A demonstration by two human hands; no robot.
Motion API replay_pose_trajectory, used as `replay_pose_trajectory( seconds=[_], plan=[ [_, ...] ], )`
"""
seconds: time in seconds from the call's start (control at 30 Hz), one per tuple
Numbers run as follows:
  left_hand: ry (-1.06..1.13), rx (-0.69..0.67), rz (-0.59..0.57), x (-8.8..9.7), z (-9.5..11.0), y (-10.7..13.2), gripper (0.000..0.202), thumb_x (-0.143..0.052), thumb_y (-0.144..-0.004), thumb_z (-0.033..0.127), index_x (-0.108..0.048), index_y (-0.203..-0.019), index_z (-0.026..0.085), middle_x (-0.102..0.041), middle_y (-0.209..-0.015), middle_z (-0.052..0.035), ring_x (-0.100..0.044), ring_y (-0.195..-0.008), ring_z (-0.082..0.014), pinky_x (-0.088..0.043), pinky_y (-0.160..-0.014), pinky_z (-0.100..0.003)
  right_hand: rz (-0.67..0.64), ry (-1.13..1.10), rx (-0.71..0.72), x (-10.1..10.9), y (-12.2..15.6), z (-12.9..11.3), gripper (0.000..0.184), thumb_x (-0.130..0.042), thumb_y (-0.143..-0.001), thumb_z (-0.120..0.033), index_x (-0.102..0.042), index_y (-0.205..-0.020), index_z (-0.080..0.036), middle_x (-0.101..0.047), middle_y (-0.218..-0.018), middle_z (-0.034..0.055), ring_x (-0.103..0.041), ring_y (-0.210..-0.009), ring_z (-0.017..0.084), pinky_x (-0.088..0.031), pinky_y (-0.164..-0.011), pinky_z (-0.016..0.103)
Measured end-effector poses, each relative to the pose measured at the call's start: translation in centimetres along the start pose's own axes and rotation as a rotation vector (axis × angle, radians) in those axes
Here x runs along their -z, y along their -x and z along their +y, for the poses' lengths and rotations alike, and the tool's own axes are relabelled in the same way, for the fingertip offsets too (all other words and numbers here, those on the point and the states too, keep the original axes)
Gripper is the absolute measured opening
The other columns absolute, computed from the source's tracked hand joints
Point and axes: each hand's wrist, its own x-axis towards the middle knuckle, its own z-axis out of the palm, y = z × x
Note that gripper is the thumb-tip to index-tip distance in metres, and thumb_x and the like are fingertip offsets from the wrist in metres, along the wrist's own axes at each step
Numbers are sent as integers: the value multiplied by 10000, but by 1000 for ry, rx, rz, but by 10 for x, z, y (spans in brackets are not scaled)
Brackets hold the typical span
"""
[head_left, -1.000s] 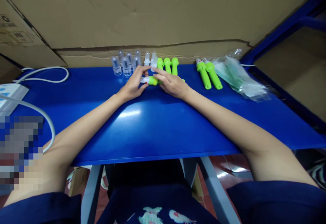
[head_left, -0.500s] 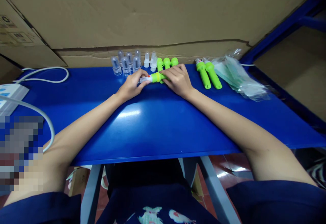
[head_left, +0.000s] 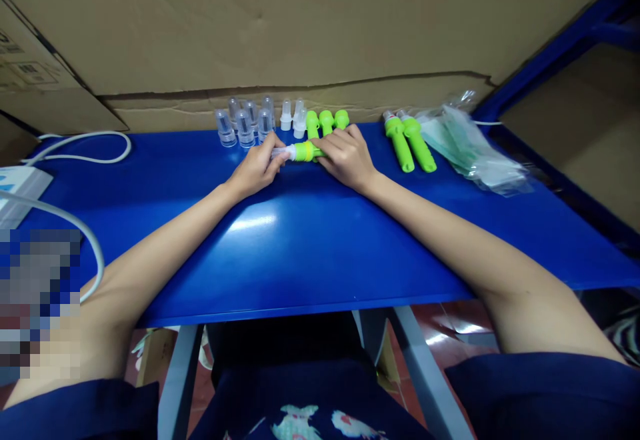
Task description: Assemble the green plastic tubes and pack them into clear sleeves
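Between my two hands, a green handle (head_left: 304, 152) with a yellow ring lies sideways, low over the blue table. A white collar and a clear tip stick out of its left end. My left hand (head_left: 257, 165) pinches that white and clear end, covering part of it. Wrapped round the right end of the handle is my right hand (head_left: 350, 157), which hides most of the grip. Just behind the hands stand several clear caps (head_left: 245, 128), a few smaller white-based clear tips (head_left: 286, 117) and three green handles (head_left: 327, 122).
Two green handles with tips fitted (head_left: 400, 147) lie to the right, beside clear plastic bags (head_left: 480, 150). At the left are a white power strip (head_left: 30, 190) and a looping white cable (head_left: 107, 135). Cardboard (head_left: 280, 27) walls off the back of the blue table (head_left: 320, 247).
My left fingers have shifted slightly on the white collar, and its red spot is now hidden. My right hand keeps its grip on the handle. The camera view has shifted a little.
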Motion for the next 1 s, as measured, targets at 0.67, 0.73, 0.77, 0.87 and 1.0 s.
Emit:
replay_pose_trajectory(
  seconds=[0.67, 0.73, 0.77, 0.87, 1.0],
  plan=[
    [6, 50, 88, 5, 16, -1, 423, -484, -997, 568, -628, -879, 188, -639, -652, 1, -594, -577, -137, -491, -649, -281, -55, 26, 46, 4, 0, -5, 486, -335, -1055, -288, -577, -1452, -147, -695, -925, 134, -587, -921, 268, -408, -910, 466],
    [3, 74, 51, 7, 20, 0, 494, -437, -1012, 576, -586, -729, 200, -573, -529, 24, -546, -496, -125, -460, -602, -270, -74, 17, 55, 5, 0, -8, 508, -292, -1065, -275, -527, -1504, -172, -694, -921, 126, -587, -909, 258, -409, -928, 479],
    [0, 81, 34, 8, 21, 0, 543, -405, -1020, 585, -553, -662, 205, -535, -478, 30, -521, -460, -121, -448, -583, -270, -79, 13, 58, 6, 0, -10, 515, -275, -1068, -269, -513, -1516, -182, -695, -924, 124, -587, -907, 256, -410, -933, 484],
    [12, 107, 14, 9, 20, 0, 637, -336, -1025, 628, -489, -567, 212, -463, -408, 33, -471, -395, -114, -436, -538, -274, -68, 14, 62, 6, -1, -17, 520, -258, -1070, -266, -498, -1526, -194, -701, -938, 118, -582, -920, 253, -415, -931, 483],
    [68, 107, 98, 5, 10, -1, 581, -325, -1012, 669, -632, -810, 218, -544, -520, 20, -571, -477, -135, -514, -612, -297, -31, 30, 16, 4, -2, -24, 510, -347, -1050, -268, -488, -1535, -200, -701, -959, 113, -572, -959, 267, -398, -942, 480]
  ],
)
